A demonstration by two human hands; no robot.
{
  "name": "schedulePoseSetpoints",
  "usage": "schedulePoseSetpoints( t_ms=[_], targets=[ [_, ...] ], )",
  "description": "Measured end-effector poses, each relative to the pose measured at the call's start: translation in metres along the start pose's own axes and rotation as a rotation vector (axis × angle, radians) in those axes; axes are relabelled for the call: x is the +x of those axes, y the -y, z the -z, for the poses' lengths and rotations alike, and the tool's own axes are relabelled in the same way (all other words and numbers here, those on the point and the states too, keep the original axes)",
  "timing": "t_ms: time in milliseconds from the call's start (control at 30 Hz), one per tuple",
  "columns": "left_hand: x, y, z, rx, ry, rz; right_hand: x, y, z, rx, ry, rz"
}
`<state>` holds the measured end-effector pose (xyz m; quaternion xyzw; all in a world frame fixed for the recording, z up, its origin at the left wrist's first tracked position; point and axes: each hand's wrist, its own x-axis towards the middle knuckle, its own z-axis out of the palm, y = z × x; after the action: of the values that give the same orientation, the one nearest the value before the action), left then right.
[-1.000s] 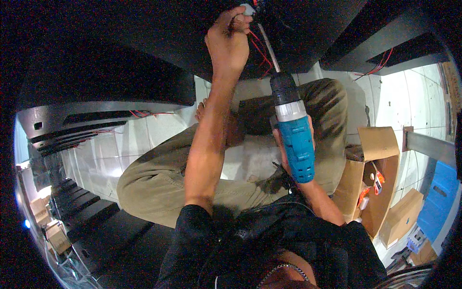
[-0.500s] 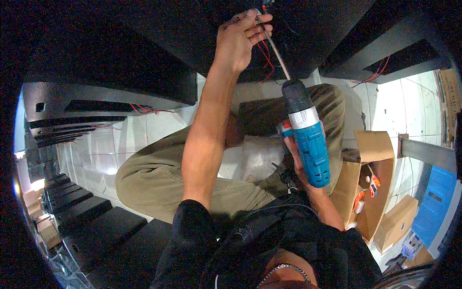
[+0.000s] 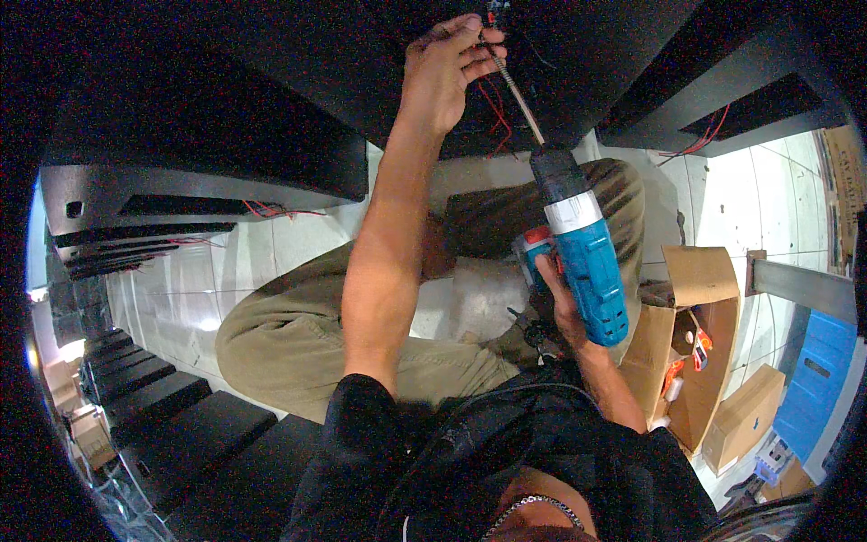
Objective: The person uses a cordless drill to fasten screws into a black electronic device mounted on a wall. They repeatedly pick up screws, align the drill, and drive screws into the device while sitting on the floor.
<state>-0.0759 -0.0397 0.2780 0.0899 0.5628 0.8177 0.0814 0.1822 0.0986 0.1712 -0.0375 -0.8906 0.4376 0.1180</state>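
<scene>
Teal drill (image 3: 592, 275) angled up, my right hand (image 3: 564, 307) wrapped round it; the bit (image 3: 525, 107) runs to my half-curled left hand (image 3: 447, 68) by the black cabinet (image 3: 587, 59). Can't tell from here if that one's gripping anything.

The drill (image 3: 592, 278) is teal, its collar (image 3: 573, 212) silver, its chuck (image 3: 558, 175) black, the trousers (image 3: 289, 357) olive.

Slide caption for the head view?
Right hand holds a teal drill, left hand at the far end of its long bit.
</scene>
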Motion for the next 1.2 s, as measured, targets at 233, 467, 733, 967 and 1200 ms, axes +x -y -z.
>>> schedulePoseSetpoints(
  t_ms=[233, 467, 733, 967, 1200],
  targets=[
    [0.009, 0.005, -0.004, 0.016, -0.017, -0.03, 0.014, 0.01, -0.014, 0.506, -0.251, -0.066],
    [0.011, 0.008, 0.0, -0.025, -0.006, -0.007, 0.014, 0.014, 0.003, 0.269, -0.067, -0.111],
    [0.01, 0.011, 0.002, -0.05, 0.005, -0.024, 0.013, 0.013, 0.005, 0.158, -0.001, -0.171],
    [0.013, 0.014, 0.005, -0.035, 0.043, -0.009, 0.015, 0.009, 0.006, 0.133, 0.005, -0.133],
    [0.017, 0.016, -0.008, -0.03, 0.004, -0.035, 0.03, 0.028, -0.011, 0.988, -0.282, -0.231]
  ],
)
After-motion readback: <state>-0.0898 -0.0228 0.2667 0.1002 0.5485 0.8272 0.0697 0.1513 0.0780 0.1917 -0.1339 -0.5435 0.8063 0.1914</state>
